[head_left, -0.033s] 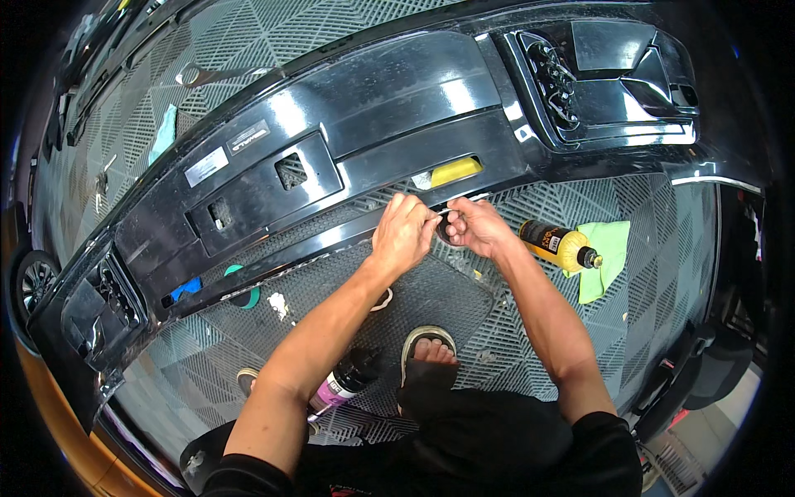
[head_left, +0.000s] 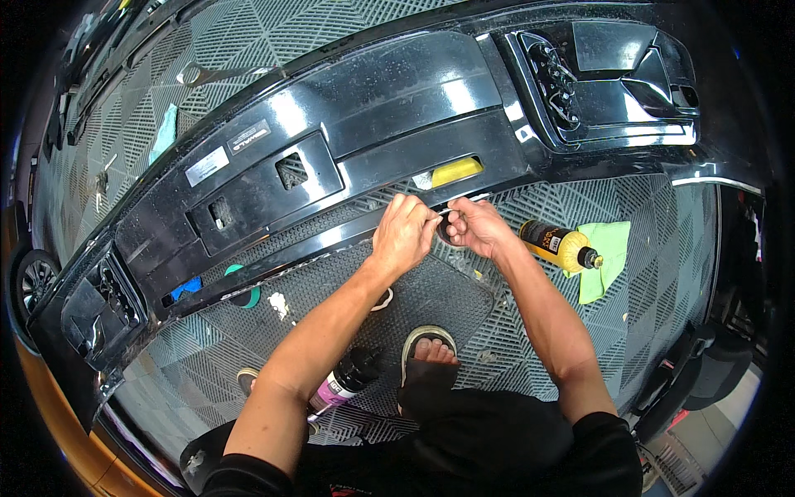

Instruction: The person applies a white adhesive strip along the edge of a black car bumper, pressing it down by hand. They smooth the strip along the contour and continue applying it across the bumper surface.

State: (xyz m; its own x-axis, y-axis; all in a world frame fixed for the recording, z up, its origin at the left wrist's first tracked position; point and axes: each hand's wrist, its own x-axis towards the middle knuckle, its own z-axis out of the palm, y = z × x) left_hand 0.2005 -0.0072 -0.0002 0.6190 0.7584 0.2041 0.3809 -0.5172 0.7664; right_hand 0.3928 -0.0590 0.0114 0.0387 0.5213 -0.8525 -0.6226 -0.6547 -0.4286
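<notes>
A large glossy black car bumper [head_left: 389, 116] lies across the floor in front of me. At its near edge my left hand [head_left: 402, 234] is closed in a pinch. Close beside it, my right hand [head_left: 478, 229] is closed too, its thumb and forefinger pressed together. A thin pale strip [head_left: 443, 212] shows between the two sets of fingertips; its kind is too small to tell. Below the fingers sits a dark rounded thing, mostly covered by my right hand. Just beyond, a yellow piece [head_left: 455, 171] shows through a slot in the bumper.
Right of my right hand, a bottle of yellow liquid [head_left: 559, 245] lies on a light green cloth [head_left: 610, 257]. A black bottle with a pink label [head_left: 341, 383] is by my left forearm. A green round pad [head_left: 246, 296] and a blue piece [head_left: 187, 287] are near the bumper's left end.
</notes>
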